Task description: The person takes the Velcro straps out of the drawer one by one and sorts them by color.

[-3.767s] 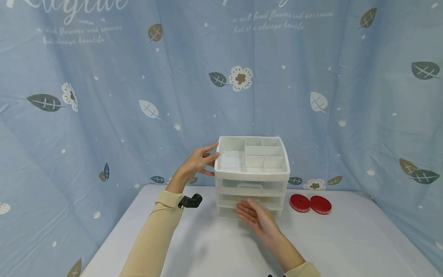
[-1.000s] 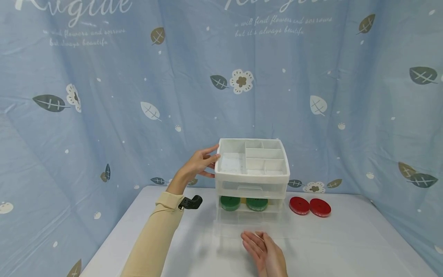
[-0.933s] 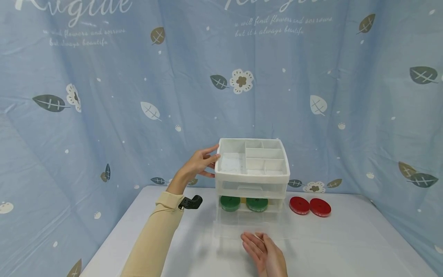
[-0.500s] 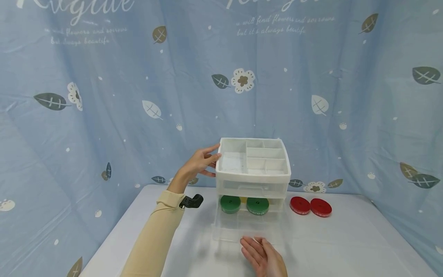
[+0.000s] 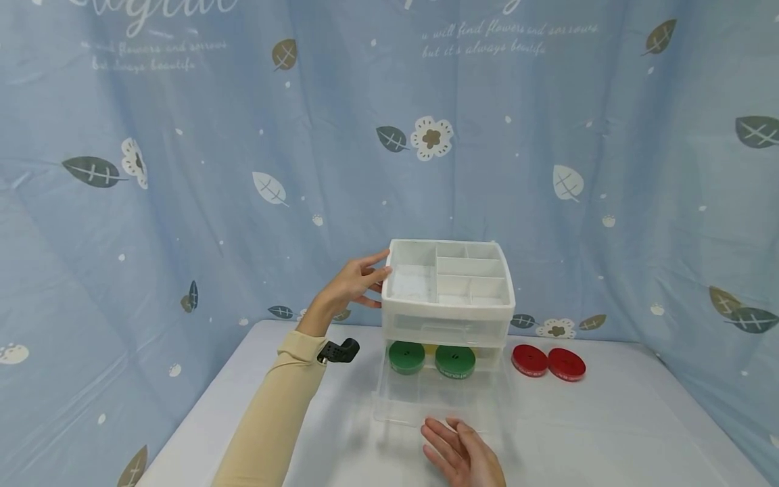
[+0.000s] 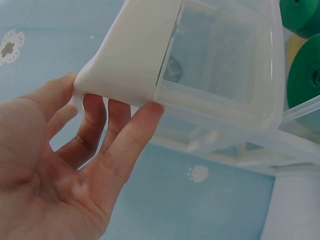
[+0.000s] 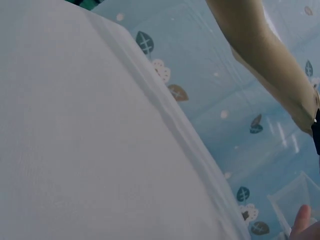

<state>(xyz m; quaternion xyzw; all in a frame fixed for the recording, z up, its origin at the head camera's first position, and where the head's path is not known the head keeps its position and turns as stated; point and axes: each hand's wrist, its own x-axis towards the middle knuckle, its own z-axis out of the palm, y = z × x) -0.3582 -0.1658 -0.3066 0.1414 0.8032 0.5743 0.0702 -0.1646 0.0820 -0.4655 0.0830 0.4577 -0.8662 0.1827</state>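
A white plastic drawer organizer (image 5: 448, 308) stands at the back of the table. My left hand (image 5: 351, 284) holds its upper left edge; in the left wrist view the thumb is at the top rim and bent fingers touch the side. A clear drawer (image 5: 435, 399) below the top one is pulled out. Two green ribbon rolls (image 5: 455, 362) lie in it, with something yellow behind, mostly hidden. My right hand (image 5: 462, 456), palm up with fingers loosely spread, is at the drawer's front edge. Whether its fingertips touch the drawer, I cannot tell.
Two red ribbon rolls (image 5: 548, 362) lie side by side on the white table (image 5: 596, 426), right of the organizer. The organizer's top tray (image 5: 411, 283) is split into compartments. A blue patterned curtain (image 5: 316, 135) hangs behind and at both sides.
The drawer has come out towards me since the first frame, exposing the green rolls. My right hand moved back with it, and its fingers now spread more. The left hand stays on the organizer.
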